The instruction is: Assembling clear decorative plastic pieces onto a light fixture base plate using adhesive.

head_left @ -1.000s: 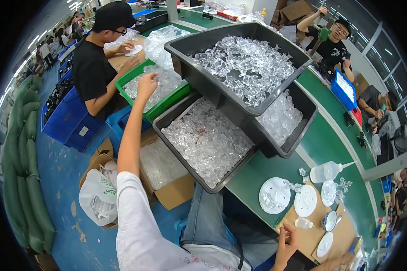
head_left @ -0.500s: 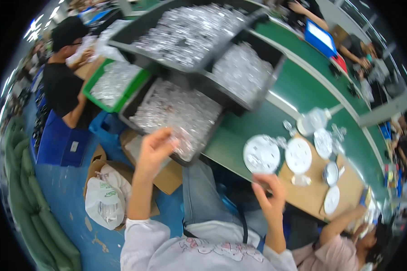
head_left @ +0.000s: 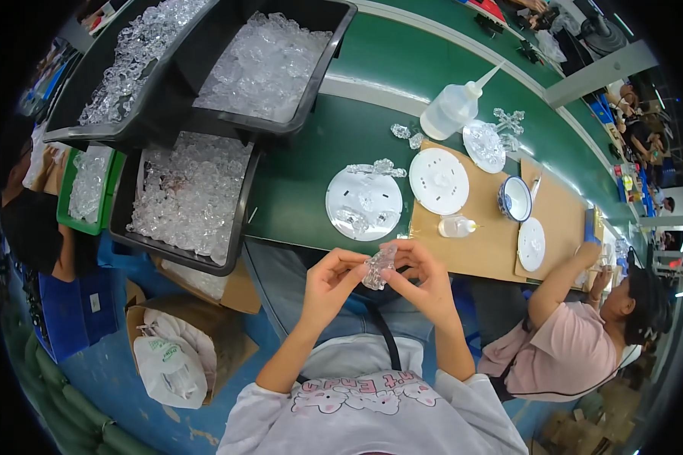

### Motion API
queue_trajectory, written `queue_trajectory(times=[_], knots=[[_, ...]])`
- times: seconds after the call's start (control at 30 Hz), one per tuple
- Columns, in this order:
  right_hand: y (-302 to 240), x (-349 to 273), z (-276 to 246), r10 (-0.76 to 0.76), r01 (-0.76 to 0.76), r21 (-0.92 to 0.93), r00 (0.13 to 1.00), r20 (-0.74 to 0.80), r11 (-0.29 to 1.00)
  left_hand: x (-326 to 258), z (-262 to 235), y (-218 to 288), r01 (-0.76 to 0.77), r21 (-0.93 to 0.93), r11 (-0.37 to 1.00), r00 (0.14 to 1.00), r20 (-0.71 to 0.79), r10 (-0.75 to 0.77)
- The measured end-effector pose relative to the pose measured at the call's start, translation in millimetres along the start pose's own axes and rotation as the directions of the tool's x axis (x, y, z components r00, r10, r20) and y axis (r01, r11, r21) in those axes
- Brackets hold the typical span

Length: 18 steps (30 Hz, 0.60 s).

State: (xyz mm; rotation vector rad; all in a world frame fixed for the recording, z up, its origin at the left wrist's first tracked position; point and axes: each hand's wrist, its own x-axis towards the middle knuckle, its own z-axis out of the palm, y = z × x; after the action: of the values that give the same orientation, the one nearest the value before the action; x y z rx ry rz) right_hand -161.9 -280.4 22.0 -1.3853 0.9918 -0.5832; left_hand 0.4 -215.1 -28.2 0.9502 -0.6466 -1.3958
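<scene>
Green bench [head_left: 303, 174] ahead; left hand [head_left: 328, 279], right hand [head_left: 426, 282] both pinch clear plastic piece [head_left: 378, 267]; best held steady, fingertips only.

Long green table [head_left: 448, 72] is running diag. across the room, w/ a brown board [head_left: 493, 243] lying on its near edge. Blue floor [head_left: 106, 379] is showing below left, green sacks [head_left: 61, 394] lining its rim. Bright, even light is falling from above.

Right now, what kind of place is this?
Probably a small factory assembly line: black plastic bins of clear crystal-like pieces, round white plastic discs on a long green workbench, and a co-worker in pink alongside.
</scene>
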Motion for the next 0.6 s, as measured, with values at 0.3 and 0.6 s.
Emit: queue_trajectory(times=[0.3,0.6], knots=[[-12,21,-2,0.035,-0.035,0.296,0.999,0.003,0.955,7,-9,15,-0.008,-0.097,0.995,1.0,0.03,0.011],[-46,58,9,-0.306,0.323,-0.11,0.94,0.149,0.94,33,-6,73,-0.222,0.707,0.672,0.961,0.041,0.275]])
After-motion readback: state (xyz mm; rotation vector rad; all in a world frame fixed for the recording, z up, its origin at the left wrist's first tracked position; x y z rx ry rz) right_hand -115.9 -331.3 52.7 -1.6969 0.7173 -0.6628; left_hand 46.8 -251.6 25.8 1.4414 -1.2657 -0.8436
